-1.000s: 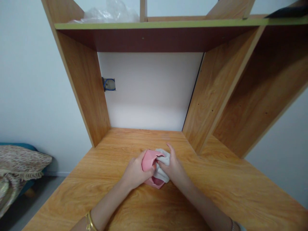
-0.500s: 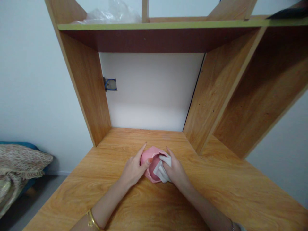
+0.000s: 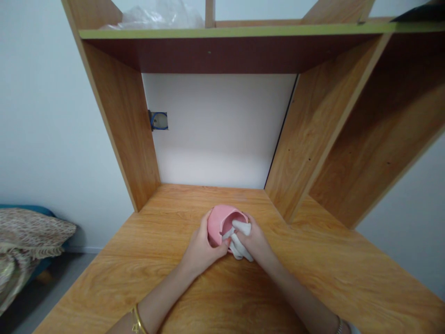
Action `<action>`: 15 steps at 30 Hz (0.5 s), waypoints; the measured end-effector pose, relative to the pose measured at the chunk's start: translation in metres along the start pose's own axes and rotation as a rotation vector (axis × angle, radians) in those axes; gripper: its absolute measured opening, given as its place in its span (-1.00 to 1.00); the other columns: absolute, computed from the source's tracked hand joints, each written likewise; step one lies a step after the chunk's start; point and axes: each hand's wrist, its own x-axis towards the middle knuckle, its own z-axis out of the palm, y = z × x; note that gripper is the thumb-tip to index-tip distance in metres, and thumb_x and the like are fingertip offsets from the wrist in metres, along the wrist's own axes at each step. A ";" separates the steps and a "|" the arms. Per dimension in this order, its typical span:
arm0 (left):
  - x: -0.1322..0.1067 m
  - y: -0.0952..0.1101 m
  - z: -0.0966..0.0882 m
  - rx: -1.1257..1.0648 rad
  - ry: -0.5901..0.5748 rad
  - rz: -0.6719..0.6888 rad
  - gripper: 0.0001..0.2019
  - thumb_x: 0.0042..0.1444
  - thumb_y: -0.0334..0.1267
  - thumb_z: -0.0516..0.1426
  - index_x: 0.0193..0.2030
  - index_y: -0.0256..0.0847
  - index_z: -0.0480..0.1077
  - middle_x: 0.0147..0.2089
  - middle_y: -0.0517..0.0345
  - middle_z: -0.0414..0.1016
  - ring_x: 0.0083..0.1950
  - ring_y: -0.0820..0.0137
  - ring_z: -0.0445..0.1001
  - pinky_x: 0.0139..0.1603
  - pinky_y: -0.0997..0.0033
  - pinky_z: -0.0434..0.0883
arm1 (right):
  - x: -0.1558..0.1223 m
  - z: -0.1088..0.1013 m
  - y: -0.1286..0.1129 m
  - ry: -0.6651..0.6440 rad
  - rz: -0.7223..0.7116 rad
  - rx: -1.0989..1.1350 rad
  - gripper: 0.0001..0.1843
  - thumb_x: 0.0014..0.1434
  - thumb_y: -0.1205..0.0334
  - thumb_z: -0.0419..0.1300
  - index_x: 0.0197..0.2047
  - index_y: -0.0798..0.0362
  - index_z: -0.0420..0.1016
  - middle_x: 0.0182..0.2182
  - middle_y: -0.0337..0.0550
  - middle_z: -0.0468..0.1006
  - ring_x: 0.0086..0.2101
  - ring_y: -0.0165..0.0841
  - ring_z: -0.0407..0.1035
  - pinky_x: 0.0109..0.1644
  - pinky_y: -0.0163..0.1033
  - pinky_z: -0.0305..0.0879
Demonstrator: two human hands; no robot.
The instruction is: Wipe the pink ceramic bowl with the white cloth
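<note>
A pink bowl (image 3: 217,221) with an angular rim is tilted on its side above the desk, its opening facing right and toward me. My left hand (image 3: 201,246) grips it from the left, the thumb at the lower rim and the fingers behind it. In my right hand (image 3: 256,241) is a crumpled white cloth (image 3: 240,250), pinched at the bowl's right rim. Part of the cloth is inside the opening and part hangs below the rim. The right fingertips are partly hidden behind the bowl and cloth.
The wooden desk (image 3: 167,287) spreads under both hands. Wooden side panels (image 3: 121,125) and a shelf (image 3: 222,32) with a clear plastic bag (image 3: 163,16) enclose the back. An open socket box (image 3: 160,120) is in the rear wall. A patterned blanket (image 3: 31,232) lies at left.
The bowl has been turned and lifted slightly, its opening now facing more to the right. My left thumb has moved from inside the opening down to the lower rim. The cloth stays in my right hand.
</note>
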 end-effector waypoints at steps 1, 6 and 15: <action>0.000 0.001 -0.002 0.066 0.008 -0.007 -0.30 -0.05 -0.17 0.13 0.20 -0.23 -0.07 0.05 -0.03 0.31 -0.02 0.28 0.36 -0.02 0.29 0.32 | 0.000 -0.002 -0.003 -0.005 0.007 -0.027 -0.35 -0.15 0.30 0.07 0.08 0.18 0.10 -0.28 -0.07 0.48 -0.34 -0.32 0.39 -0.22 -0.24 0.32; -0.001 0.011 -0.012 0.374 -0.045 -0.048 -0.37 -0.07 -0.06 0.09 0.16 -0.19 0.11 -0.08 -0.01 0.45 -0.05 0.13 0.40 -0.04 0.16 0.31 | -0.005 -0.011 -0.016 -0.059 -0.032 -0.174 -0.22 -0.16 0.30 0.12 0.17 0.20 -0.01 -0.44 -0.18 0.49 -0.45 -0.36 0.39 -0.35 -0.29 0.30; -0.001 0.019 -0.020 0.460 -0.139 0.006 -0.42 -0.12 -0.11 0.08 0.11 -0.18 0.20 -0.05 0.00 0.45 -0.12 0.13 0.44 -0.10 0.18 0.34 | -0.010 -0.011 -0.010 -0.179 -0.165 -0.260 -0.24 -0.09 0.30 0.11 0.20 0.00 -0.03 -0.24 -0.11 0.51 -0.26 -0.29 0.40 -0.18 -0.21 0.28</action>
